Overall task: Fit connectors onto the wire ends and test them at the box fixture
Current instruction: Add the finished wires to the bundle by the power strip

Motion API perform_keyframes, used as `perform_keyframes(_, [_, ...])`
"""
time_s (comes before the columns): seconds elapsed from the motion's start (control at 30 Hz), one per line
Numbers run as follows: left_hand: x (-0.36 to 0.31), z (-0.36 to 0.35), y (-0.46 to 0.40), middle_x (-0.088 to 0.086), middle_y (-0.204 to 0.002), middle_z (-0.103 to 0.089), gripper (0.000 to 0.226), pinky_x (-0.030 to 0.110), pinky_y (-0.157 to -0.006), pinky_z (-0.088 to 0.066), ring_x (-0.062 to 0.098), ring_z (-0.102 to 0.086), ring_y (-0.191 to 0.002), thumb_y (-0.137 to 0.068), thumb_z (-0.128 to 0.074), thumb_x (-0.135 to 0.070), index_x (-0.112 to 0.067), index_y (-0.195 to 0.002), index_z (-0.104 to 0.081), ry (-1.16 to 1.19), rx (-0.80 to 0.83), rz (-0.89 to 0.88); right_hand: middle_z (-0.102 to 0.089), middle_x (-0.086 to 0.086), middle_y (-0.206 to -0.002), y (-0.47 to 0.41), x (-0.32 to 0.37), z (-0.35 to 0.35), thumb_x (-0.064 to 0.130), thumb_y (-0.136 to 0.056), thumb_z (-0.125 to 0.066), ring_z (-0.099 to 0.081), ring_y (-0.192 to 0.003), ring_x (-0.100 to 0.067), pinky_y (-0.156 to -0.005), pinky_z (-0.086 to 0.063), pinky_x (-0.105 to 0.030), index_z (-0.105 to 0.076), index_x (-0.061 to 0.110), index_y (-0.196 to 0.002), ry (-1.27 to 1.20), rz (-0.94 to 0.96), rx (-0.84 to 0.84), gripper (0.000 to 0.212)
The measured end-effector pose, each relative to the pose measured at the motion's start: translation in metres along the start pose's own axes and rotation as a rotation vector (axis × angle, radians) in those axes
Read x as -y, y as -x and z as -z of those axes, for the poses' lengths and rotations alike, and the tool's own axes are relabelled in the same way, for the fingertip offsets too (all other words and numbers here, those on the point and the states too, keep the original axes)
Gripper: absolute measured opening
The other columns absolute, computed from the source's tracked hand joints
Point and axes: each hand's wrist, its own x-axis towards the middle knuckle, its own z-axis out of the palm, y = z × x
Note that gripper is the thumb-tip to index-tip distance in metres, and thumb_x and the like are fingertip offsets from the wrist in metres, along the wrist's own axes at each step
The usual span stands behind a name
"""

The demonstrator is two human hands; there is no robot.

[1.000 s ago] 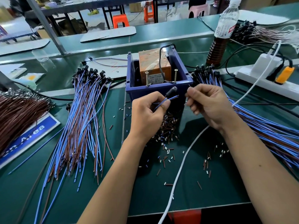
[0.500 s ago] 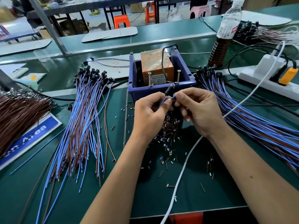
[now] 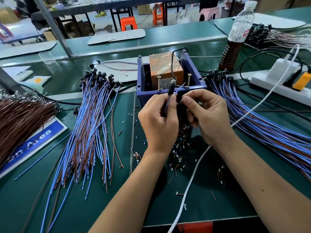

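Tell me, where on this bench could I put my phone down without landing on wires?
The barest mat lies at the near edge, between the left wire bundle and the left forearm. Another patch sits by the white cable, near the right forearm. Below the blue box, cut wire bits litter the mat. The right wire bundle crowds the right side.

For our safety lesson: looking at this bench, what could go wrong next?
1. The left hand holds a blue wire whose bare tip sits near the two screws on the box; it may miss them.
2. Scraps could hide a dropped part.
3. The white cable may snag an arm.
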Motion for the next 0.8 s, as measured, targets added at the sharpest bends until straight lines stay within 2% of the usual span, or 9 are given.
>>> perform_keyframes(0.1, [-0.003, 0.003, 0.001, -0.003, -0.066, -0.061, 0.019, 0.032, -0.053, -0.044, 0.018, -0.057, -0.058, -0.101, -0.058, -0.017, -0.007, -0.091, -0.071, 0.014, -0.136, -0.061, -0.076, -0.019, -0.099, -0.001, 0.003, 0.002, 0.011, -0.103, -0.063, -0.052, -0.042, -0.020, -0.038, -0.040, -0.024, -0.064, 0.003, -0.099, -0.002, 0.050, 0.022, 0.009])
perform_keyframes(0.17, [-0.004, 0.003, 0.002, 0.000, -0.064, -0.060, 0.016, 0.033, -0.050, -0.045, 0.022, -0.057, -0.053, -0.100, -0.057, -0.016, -0.010, -0.107, -0.071, 0.058, -0.182, -0.042, -0.077, -0.015, -0.092, -0.001, 0.003, 0.002, 0.013, -0.103, -0.065, -0.052, -0.041, -0.021, -0.039, -0.041, -0.024, -0.065, 0.003, -0.100, 0.092, 0.090, -0.039, 0.010])
perform_keyframes(0.23, [-0.004, 0.001, 0.001, 0.004, -0.062, -0.059, 0.019, 0.038, -0.049, -0.046, 0.027, -0.055, -0.050, -0.100, -0.057, -0.013, -0.014, -0.115, -0.069, 0.081, -0.224, 0.023, -0.076, -0.009, -0.084, -0.001, 0.002, 0.003, 0.014, -0.101, -0.070, -0.054, -0.043, -0.019, -0.042, -0.044, -0.025, -0.070, 0.006, -0.101, 0.233, 0.150, -0.149, 0.008])
perform_keyframes(0.33, [-0.003, 0.000, -0.001, 0.006, -0.066, -0.063, 0.019, 0.044, -0.053, -0.050, 0.029, -0.059, -0.054, -0.100, -0.058, -0.010, -0.016, -0.113, -0.070, 0.073, -0.269, 0.123, -0.076, -0.001, -0.081, -0.002, 0.000, 0.001, 0.016, -0.100, -0.071, -0.064, -0.055, -0.011, -0.053, -0.051, -0.025, -0.075, 0.008, -0.105, 0.388, 0.248, -0.277, 0.010])
perform_keyframes(0.4, [0.000, 0.000, -0.001, 0.005, -0.066, -0.065, 0.018, 0.041, -0.054, -0.052, 0.024, -0.061, -0.055, -0.099, -0.058, -0.008, -0.012, -0.111, -0.072, 0.091, -0.281, 0.174, -0.077, 0.000, -0.086, -0.003, 0.000, -0.001, 0.017, -0.100, -0.070, -0.072, -0.070, -0.008, -0.065, -0.057, -0.024, -0.078, 0.009, -0.112, 0.514, 0.325, -0.331, 0.017])
perform_keyframes(0.5, [0.001, 0.000, -0.001, 0.002, -0.063, -0.064, 0.018, 0.034, -0.054, -0.051, 0.018, -0.061, -0.054, -0.099, -0.057, -0.008, -0.009, -0.108, -0.073, 0.106, -0.287, 0.228, -0.079, -0.004, -0.098, -0.003, 0.001, -0.005, 0.016, -0.100, -0.068, -0.076, -0.086, -0.012, -0.079, -0.062, -0.030, -0.078, 0.007, -0.116, 0.611, 0.381, -0.364, 0.021])
perform_keyframes(0.67, [-0.001, -0.001, -0.002, 0.002, -0.060, -0.063, 0.018, 0.023, -0.055, -0.048, 0.012, -0.059, -0.052, -0.098, -0.058, -0.008, -0.012, -0.105, -0.074, 0.115, -0.281, 0.253, -0.079, -0.001, -0.101, -0.005, 0.006, -0.009, 0.011, -0.099, -0.066, -0.075, -0.090, -0.007, -0.079, -0.060, -0.026, -0.080, 0.006, -0.111, 0.646, 0.412, -0.396, 0.019])
perform_keyframes(0.8, [-0.001, -0.001, -0.001, 0.007, -0.061, -0.060, 0.018, 0.037, -0.049, -0.047, 0.025, -0.055, -0.051, -0.098, -0.057, -0.008, -0.013, -0.102, -0.073, 0.117, -0.262, 0.248, -0.079, 0.000, -0.099, -0.006, 0.008, -0.009, 0.010, -0.098, -0.066, -0.075, -0.089, -0.006, -0.078, -0.059, -0.024, -0.081, 0.005, -0.109, 0.669, 0.430, -0.379, 0.019])
